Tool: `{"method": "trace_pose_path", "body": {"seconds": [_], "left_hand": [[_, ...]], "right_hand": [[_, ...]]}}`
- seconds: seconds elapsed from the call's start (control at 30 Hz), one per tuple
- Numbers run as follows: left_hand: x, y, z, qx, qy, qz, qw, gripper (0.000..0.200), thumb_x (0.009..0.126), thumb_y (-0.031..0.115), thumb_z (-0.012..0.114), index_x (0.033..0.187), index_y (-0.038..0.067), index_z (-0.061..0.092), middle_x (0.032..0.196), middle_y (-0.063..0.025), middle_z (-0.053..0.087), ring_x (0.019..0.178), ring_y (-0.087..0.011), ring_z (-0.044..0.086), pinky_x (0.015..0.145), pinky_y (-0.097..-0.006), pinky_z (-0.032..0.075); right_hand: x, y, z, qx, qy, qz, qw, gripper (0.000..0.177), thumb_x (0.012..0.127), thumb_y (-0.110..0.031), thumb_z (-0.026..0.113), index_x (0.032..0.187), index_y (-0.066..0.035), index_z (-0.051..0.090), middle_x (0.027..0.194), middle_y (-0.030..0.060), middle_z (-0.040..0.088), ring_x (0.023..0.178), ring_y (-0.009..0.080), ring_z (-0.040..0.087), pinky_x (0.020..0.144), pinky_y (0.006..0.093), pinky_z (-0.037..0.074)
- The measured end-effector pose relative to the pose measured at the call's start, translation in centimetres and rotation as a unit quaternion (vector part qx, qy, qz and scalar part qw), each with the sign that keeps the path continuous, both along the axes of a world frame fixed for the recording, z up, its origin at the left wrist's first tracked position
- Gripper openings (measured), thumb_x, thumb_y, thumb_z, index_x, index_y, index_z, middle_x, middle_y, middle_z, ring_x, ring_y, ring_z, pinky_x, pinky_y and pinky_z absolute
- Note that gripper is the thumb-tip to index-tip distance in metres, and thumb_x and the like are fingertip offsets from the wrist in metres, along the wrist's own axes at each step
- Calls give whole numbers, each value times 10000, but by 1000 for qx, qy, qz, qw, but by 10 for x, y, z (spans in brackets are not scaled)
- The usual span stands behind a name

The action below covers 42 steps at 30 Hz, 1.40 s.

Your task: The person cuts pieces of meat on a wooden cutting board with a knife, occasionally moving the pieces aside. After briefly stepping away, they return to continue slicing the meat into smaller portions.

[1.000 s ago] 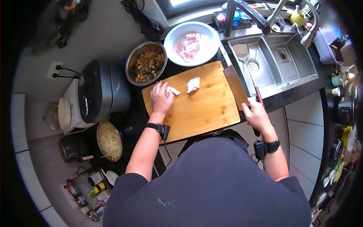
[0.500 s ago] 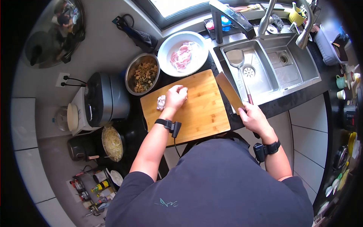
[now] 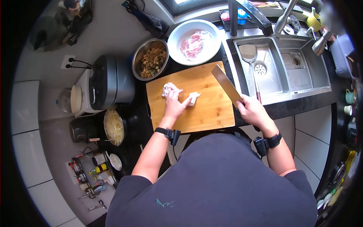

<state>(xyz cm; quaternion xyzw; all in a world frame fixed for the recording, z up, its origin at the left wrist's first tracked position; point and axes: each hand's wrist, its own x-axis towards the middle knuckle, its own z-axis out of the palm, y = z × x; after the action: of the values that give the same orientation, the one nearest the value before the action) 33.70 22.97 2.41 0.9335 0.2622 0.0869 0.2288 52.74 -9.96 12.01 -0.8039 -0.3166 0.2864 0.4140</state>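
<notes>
On the wooden board (image 3: 206, 115), two pale lumps of meat lie a little apart, the left lump (image 3: 167, 89) towards the board's far left corner and the right lump (image 3: 193, 100) nearer the middle. The left hand (image 3: 174, 106) sits palm down between them with its fingers spread, the fingertips on the left lump and the thumb stretched out to the right lump (whether the thumb presses on it, I cannot tell). The right hand (image 3: 252, 109) has its fingers closed around the handle of a cleaver (image 3: 227, 84), whose broad blade slants across the board's right edge, well clear of both lumps.

Just beyond the board stand a white basin (image 3: 213, 43) with pink meat (image 3: 192, 45) in it and, to its left, a metal bowl (image 3: 136, 62) of chopped brown food (image 3: 153, 60). A spatula (image 3: 247, 52) lies in the sink (image 3: 271, 82) on the right. Over on the left, bean sprouts (image 3: 114, 125) fill another bowl near a rice cooker (image 3: 104, 83).
</notes>
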Motion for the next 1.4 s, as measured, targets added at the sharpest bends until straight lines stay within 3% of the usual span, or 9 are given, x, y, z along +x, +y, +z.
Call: {"method": "trace_pose_path", "body": {"seconds": [0.17,0.3,0.4,0.5,0.63,0.73,0.83,1.0,1.4], "left_hand": [[-1,-34,14,-49,44,-4,998,542,826,362,862,1241,36,737,1232,-157,665,1188,-354,649,1025,-445,538],[1,-22,-2,-115,25,22,993,448,867,292,823,1200,3,746,981,-115,754,898,-305,738,822,-425,601],[0,0,-12,-493,-48,97,863,391,931,260,799,1173,-44,752,885,-103,774,750,-190,727,699,-360,591],[-6,13,-31,-327,-106,85,935,393,976,254,781,1182,-79,747,899,-108,783,737,-100,698,658,-308,567],[-24,22,-13,-122,-67,1,990,423,951,221,820,1299,-6,738,1070,-123,752,771,-189,735,732,-316,598],[-32,12,8,-158,-113,27,981,398,921,251,814,1260,47,767,1160,-144,714,957,-328,729,885,-412,596],[-30,15,-8,-8,-212,-65,975,375,920,251,812,1234,48,779,1203,-124,709,1043,-337,710,934,-439,578],[-25,17,-31,-52,-207,-69,975,202,892,199,797,1011,36,784,1119,-141,728,1092,-356,680,992,-458,553],[-21,15,-28,13,-281,-125,951,138,863,65,734,996,42,761,1049,-129,720,1021,-348,676,946,-457,551]], "right_hand": [[-5,17,-1,-43,-13,44,998,192,1028,-162,594,1031,18,661,888,287,700,859,485,691,770,536,538],[-20,24,1,-30,-33,42,998,183,1025,-154,594,1004,19,650,872,284,695,836,482,690,756,525,540],[-34,27,5,-37,-29,32,998,180,1025,-151,595,995,19,647,866,281,693,831,478,690,749,515,541],[-51,31,4,-39,-38,15,998,181,1027,-151,597,993,19,648,866,280,693,830,474,692,746,508,543],[-83,43,10,-64,-34,-11,997,206,1028,-167,602,982,27,653,813,284,689,802,478,699,739,519,545],[-112,58,4,-67,-36,-38,996,203,1025,-167,600,980,23,656,812,303,686,804,497,695,731,548,547],[-140,83,-17,-51,-74,-72,993,191,1025,-151,582,1077,20,647,864,320,708,857,524,704,777,591,559],[-166,137,-31,-141,-145,-45,978,291,1038,-172,519,1254,0,612,839,293,735,811,485,735,767,594,584],[-168,169,-44,-203,-179,6,962,360,997,-157,552,1299,35,595,832,277,747,789,458,752,748,561,610]]}}
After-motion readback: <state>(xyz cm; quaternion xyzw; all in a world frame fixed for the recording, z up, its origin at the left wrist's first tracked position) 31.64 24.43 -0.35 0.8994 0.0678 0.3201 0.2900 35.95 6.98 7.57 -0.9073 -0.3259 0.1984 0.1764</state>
